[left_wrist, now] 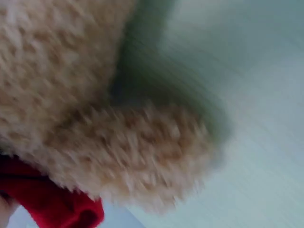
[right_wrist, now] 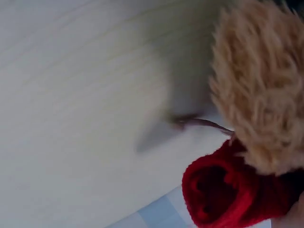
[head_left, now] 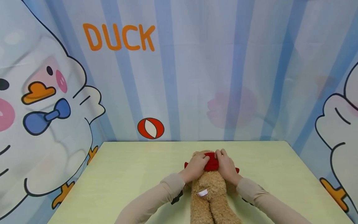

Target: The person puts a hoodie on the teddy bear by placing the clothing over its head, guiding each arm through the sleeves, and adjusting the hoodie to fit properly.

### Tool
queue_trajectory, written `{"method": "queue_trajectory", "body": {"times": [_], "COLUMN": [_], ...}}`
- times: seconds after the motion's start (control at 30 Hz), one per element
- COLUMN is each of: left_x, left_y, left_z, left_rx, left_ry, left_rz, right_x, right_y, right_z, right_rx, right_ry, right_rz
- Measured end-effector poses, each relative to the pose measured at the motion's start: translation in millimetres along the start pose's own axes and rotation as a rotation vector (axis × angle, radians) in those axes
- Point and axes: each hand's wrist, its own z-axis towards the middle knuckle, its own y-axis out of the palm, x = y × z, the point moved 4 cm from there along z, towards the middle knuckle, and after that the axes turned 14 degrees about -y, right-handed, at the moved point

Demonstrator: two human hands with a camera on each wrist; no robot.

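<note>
A tan plush toy animal [head_left: 209, 186] lies on the table with its legs toward me and a white tag [head_left: 203, 193] on its rear. A small red doll top [head_left: 211, 162] is bunched across its upper end. My left hand [head_left: 196, 166] grips the top's left side; my right hand [head_left: 227, 165] pinches the right side. In the left wrist view, a furry limb [left_wrist: 142, 156] sticks out beside the red cloth [left_wrist: 57, 202]. The right wrist view shows a hollow red sleeve [right_wrist: 213, 190] below another furry limb [right_wrist: 261, 90]. Most of the toy's head is hidden.
The pale yellow-green table [head_left: 134, 165] reaches back to a blue striped curtain [head_left: 190, 77] printed with cartoon ducks. A thin dark strip [right_wrist: 204, 122] shows by the sleeve in the right wrist view.
</note>
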Motion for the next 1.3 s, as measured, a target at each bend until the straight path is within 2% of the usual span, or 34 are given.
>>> {"method": "queue_trajectory", "body": {"times": [0.03,0.1,0.2,0.27,0.33,0.37,0.5,0.57,0.6,0.7,0.93,1.03,1.1,1.2,1.23,1.3], "left_x": [-0.8,-2.7,-4.5,-5.5,-7.8,-9.7,-19.3,-22.8,-23.9,-22.7,-7.6,-3.8,-2.7,-3.9,-5.1,-9.8], "left_y": [1.9,6.1,10.9,11.9,10.6,9.4,5.0,3.5,3.8,4.5,4.8,-0.9,-4.1,-4.1,-3.5,-2.2], "left_z": [-0.8,-1.4,0.4,4.2,6.8,7.6,10.1,10.8,10.8,7.9,-6.3,-8.6,-9.9,-11.8,-12.2,-12.4], "left_rx": [0.024,0.078,0.13,0.12,0.057,0.005,-0.234,-0.302,-0.312,-0.263,-0.068,0.062,0.162,0.286,0.304,0.288], "left_ry": [0.01,0.029,0.036,0.03,0.005,-0.017,-0.117,-0.141,-0.144,-0.123,-0.043,0.011,0.055,0.117,0.132,0.14], "left_rz": [0.008,0.021,0.015,-0.016,-0.07,-0.112,-0.372,-0.477,-0.503,-0.458,-0.197,-0.027,0.109,0.272,0.285,0.231], "right_x": [-1,-1,1,7,13,15,23,24,23,17,4,5,8,11,11,11], "right_y": [-2,-5,-8,-10,-10,-10,-9,-8,-8,-6,-3,-8,-11,-15,-16,-18], "right_z": [0.7,3.0,8.1,11.6,14.9,16.2,19.4,20.2,20.3,18.4,-0.2,-7.6,-10.3,-12.9,-14.2,-17.7], "right_rx": [0.007,-0.042,-0.18,-0.271,-0.315,-0.327,-0.338,-0.326,-0.312,-0.252,-0.012,0.06,0.058,-0.011,-0.04,-0.09], "right_ry": [-0.006,-0.006,-0.019,-0.014,-0.016,-0.007,0.017,0.02,0.006,-0.026,-0.218,-0.272,-0.288,-0.307,-0.309,-0.299], "right_rz": [0.011,0.043,0.082,0.118,0.17,0.201,0.302,0.318,0.316,0.26,-0.054,-0.103,-0.095,-0.054,-0.033,0.019]}}
